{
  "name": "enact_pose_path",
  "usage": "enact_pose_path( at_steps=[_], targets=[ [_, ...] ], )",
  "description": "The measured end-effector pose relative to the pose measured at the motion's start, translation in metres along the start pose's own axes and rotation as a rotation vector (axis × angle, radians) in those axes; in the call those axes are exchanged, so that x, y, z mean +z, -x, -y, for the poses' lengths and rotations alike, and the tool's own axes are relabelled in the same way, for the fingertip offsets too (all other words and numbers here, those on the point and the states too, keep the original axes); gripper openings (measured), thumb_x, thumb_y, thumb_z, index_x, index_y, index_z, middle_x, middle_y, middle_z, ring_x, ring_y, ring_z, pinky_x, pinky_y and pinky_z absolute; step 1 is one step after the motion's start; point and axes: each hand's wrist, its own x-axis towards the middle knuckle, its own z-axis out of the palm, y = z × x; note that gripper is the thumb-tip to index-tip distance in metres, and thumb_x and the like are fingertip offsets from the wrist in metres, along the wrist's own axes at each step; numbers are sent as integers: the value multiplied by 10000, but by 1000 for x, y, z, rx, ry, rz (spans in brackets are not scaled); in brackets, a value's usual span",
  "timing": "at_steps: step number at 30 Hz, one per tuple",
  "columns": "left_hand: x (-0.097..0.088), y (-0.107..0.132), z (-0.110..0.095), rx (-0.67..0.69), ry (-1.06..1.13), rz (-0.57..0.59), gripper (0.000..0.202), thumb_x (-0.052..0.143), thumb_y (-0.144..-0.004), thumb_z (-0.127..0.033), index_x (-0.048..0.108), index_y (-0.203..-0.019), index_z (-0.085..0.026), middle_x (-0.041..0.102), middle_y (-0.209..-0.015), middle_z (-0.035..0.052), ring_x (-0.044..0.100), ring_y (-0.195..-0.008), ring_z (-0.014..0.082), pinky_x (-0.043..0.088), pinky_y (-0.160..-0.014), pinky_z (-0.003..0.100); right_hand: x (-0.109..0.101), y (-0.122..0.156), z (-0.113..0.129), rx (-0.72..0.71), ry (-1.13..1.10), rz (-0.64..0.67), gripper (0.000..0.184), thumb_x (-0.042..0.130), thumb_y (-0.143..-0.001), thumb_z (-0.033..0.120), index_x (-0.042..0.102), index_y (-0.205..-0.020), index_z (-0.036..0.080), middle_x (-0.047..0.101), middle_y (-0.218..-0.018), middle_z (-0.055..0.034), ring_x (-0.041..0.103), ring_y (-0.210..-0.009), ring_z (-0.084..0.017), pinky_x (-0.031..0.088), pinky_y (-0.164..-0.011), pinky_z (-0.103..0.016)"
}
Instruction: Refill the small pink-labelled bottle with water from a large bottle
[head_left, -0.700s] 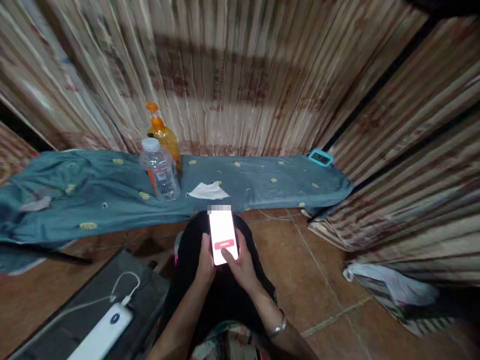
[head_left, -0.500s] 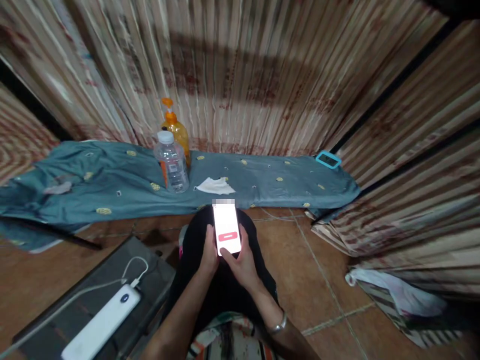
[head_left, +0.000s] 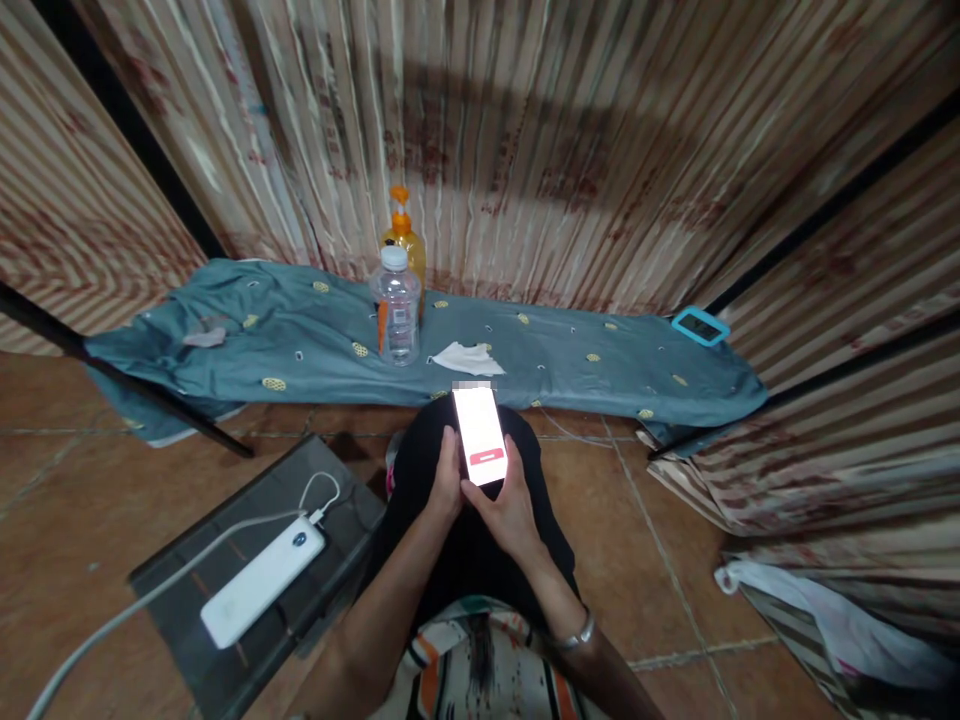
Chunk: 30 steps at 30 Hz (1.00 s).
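Observation:
A smartphone (head_left: pixel 480 435) with a bright white screen and a red button on it is held over my dark-clothed lap. My left hand (head_left: pixel 448 480) wraps round its left edge. My right hand (head_left: pixel 512 505) cups it from below and the right, with the thumb resting at the screen's lower edge. A silver bracelet (head_left: pixel 576 636) circles my right wrist.
A teal patterned cloth (head_left: pixel 300 340) lies along the striped curtain wall, bearing a clear water bottle (head_left: pixel 396 310), an orange pump bottle (head_left: pixel 403 235), a white tissue (head_left: pixel 466 358) and a teal-cased phone (head_left: pixel 699 326). A white power bank (head_left: pixel 259 585) with cable rests on a grey board. A white bag (head_left: pixel 840 620) lies at right.
The view has swung left and back, so everything sits further right and smaller in frame. Both hands keep the same hold on the phone.

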Motion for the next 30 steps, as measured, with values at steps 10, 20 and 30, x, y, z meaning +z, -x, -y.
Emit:
enact_pose_path(
  at_steps=[10,20,30],
  targets=[
    [-4,1,-6,11,19,35,544,327,-892,-503,570,-1151,-91,692,-1044,116,611,-1065,242,440,-975,358,4,-5,4,11,72,31,884,629,-734,376,187,-1381,-34,271,-1449,-282,247,-1350,-311,239,-1090,-468],
    [-8,3,-7,45,-98,166,561,376,-855,-546,554,-1177,-123,689,-1045,101,606,-1056,251,442,-936,358,-7,-9,-2,78,-162,10,695,730,-692,317,415,-1294,167,580,-1215,-125,524,-1127,-305,374,-963,-545],
    [-16,-4,-14,-1,-190,246,652,345,-810,-640,591,-1090,-105,703,-950,160,650,-950,262,416,-905,382,-38,-10,7,226,-853,121,318,560,-834,421,597,-1019,165,649,-872,-22,611,-754,-176,473,-746,-393]
  ],
)
